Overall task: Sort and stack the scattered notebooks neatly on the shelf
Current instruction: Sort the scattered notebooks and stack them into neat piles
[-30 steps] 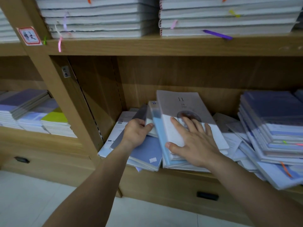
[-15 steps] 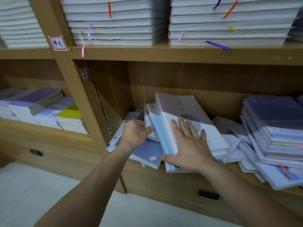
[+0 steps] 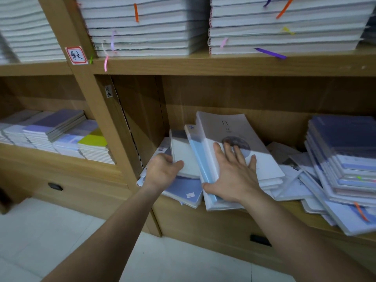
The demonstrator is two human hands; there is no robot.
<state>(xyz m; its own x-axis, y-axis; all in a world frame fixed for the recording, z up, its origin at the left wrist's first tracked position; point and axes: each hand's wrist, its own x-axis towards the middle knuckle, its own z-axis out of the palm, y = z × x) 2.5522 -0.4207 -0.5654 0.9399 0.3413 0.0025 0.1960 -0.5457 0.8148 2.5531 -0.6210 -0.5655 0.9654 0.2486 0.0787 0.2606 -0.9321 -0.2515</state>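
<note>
The scattered notebooks lie in the middle of the frame, on the lower shelf (image 3: 274, 98), fanned out crookedly and overhanging its front edge. The left hand (image 3: 162, 171) pinches a white notebook (image 3: 187, 157) at its near left edge. Its thumb lies on the cover, and the other fingers are hidden under the book, so I cannot tell how they sit. The right hand (image 3: 234, 176) lies flat on a grey notebook (image 3: 230, 127) with its fingers spread wide, the thumb stretched out to the near edge beside a pale blue spine (image 3: 200, 157). A blue notebook (image 3: 183, 190) sticks out beneath both, lower centre. These look like thin softcover books: light one at a time, bendy, and smooth enough to slide over each other, so a handful would probably sag or fan apart if lifted by one corner. The surer hold is likely along the spine side or with both long edges squeezed between the palms, tapping them square before lifting. At the right of the frame a leaning pile (image 3: 345, 149) rests on loose notebooks (image 3: 289, 180), and pulling from under it could bring it down. It seems wiser to take that pile from the top.
</note>
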